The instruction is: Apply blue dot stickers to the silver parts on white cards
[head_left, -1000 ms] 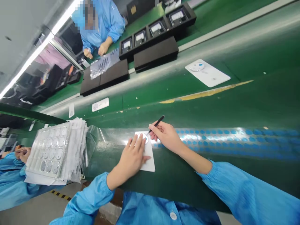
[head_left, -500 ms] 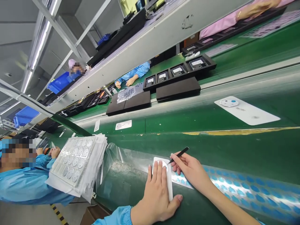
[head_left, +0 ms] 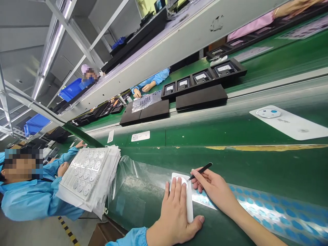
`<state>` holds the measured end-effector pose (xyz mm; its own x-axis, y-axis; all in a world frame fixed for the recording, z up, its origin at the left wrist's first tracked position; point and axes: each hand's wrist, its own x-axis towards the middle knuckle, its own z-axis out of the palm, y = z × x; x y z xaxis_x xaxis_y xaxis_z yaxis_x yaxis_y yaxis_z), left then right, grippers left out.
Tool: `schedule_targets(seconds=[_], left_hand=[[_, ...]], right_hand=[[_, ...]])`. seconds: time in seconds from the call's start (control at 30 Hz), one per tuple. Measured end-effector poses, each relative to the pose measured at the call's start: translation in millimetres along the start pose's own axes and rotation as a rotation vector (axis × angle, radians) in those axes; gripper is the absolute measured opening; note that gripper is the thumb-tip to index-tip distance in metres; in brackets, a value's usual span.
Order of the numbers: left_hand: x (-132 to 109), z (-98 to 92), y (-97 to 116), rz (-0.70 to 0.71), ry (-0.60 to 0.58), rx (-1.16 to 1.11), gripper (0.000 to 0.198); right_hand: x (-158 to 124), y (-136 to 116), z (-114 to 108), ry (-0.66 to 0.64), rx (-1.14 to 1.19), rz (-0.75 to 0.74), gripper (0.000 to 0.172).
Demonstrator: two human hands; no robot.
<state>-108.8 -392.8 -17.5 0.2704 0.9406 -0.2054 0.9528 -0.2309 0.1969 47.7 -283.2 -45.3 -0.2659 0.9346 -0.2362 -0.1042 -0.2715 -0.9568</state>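
Note:
My left hand (head_left: 176, 212) lies flat with fingers stretched out over a white rectangular card (head_left: 190, 205), pressing it on the green work surface. Most of the card's face is hidden under the fingers. In my right hand (head_left: 214, 188) a pair of black tweezers (head_left: 203, 169) is pinched, its tip pointing down-left at the card's upper right edge. Beneath and to the right of that hand runs a clear sheet of round blue stickers (head_left: 269, 208).
A stack of trays with round white discs (head_left: 88, 171) stands left on paper sheets. White cards (head_left: 289, 123) lie on the green belt (head_left: 205, 130) beyond. Farther back are black frames (head_left: 202, 78). A co-worker in blue (head_left: 30, 201) sits at left; other people's arms show across the line.
The whole view has shifted slightly, so things appear farther right. The co-worker at left has stretched an arm toward the belt. My hands keep nearly the same pose on the card and tweezers.

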Motion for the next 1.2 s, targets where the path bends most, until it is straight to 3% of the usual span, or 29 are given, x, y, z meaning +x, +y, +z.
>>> schedule_targets(seconds=[0.6, 0.7, 0.8, 0.9, 0.97, 1.03, 1.1, 1.2], left_hand=[[0, 10.6, -12, 0.048, 0.03, 0.015, 0.098], [-10, 6.4, -12, 0.08, 0.031, 0.032, 0.113], [-37, 8.3, -17, 0.231, -0.018, 0.112, 0.129], [-72, 22.9, -38, 0.42, 0.013, 0.335, 0.102], [-90, 36.4, -58, 0.523, 0.141, 0.462, 0.076], [-102, 45.0, -76, 0.688, 0.252, 0.432, 0.058], [-107, 41.4, -89, 0.811, 0.313, 0.314, 0.045], [-98, 10.8, -94, 0.824, 0.327, 0.058, 0.04]], right_hand=[[1, 3, -1, -0.003, 0.012, -0.033, 0.07], [2, 3, 0, 0.01, 0.047, -0.043, 0.069], [2, 2, 2, 0.015, 0.127, -0.059, 0.067], [2, 1, 4, 0.031, 0.187, -0.06, 0.067], [3, 1, 6, 0.05, 0.201, -0.059, 0.066], [5, 2, 6, 0.064, 0.219, -0.066, 0.064], [6, 2, 5, 0.087, 0.246, -0.083, 0.061], [6, 0, 1, 0.185, 0.309, -0.133, 0.058]])
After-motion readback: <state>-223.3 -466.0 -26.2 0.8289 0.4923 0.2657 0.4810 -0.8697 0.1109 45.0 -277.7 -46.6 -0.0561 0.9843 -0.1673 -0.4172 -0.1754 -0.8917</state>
